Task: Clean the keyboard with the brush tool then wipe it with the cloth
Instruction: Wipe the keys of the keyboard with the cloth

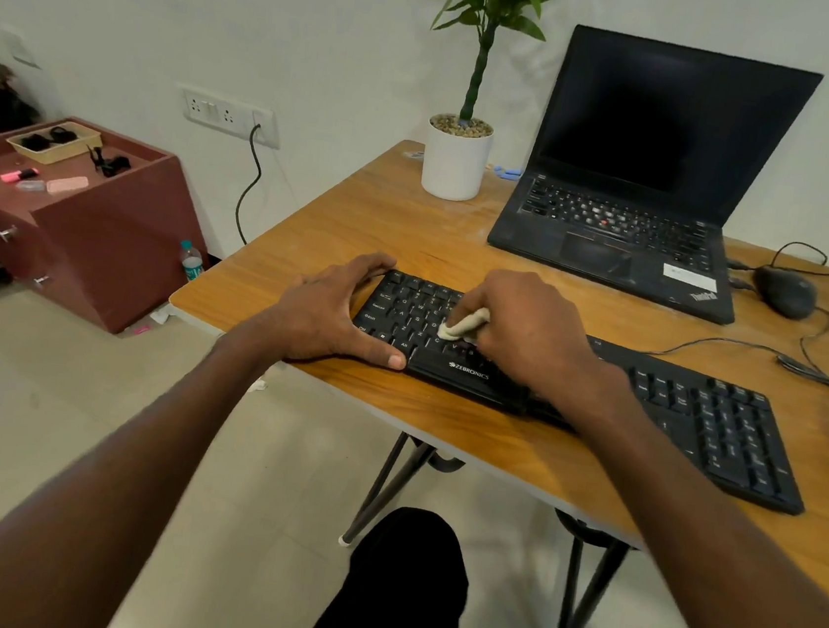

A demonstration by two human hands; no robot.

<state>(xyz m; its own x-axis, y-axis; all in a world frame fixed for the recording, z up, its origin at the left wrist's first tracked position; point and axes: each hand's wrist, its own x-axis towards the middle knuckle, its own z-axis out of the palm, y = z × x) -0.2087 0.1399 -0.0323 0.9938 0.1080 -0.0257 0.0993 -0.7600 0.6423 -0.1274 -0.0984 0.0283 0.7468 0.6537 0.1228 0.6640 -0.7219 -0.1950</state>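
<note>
Head view gives me the black keyboard (pixel 689 422) lying near the front edge of the wooden desk (pixel 361 220), its left end under my hands. I have my right hand (pixel 529 332) curled round a folded pale cloth (pixel 463 325), pinching it so that the tip presses on the letter keys at the left-middle. My left hand (pixel 330 312) is spread, fingers on the far left corner and thumb along the near edge, bracing the board. I judge this to be the wiping step, with most of the keys to the right not yet reached. To do it well I keep the brace firm so the board does not slide off the edge, press lightly, and work row by row toward the number pad, refolding the cloth to a fresh face. I see no brush tool in this view
</note>
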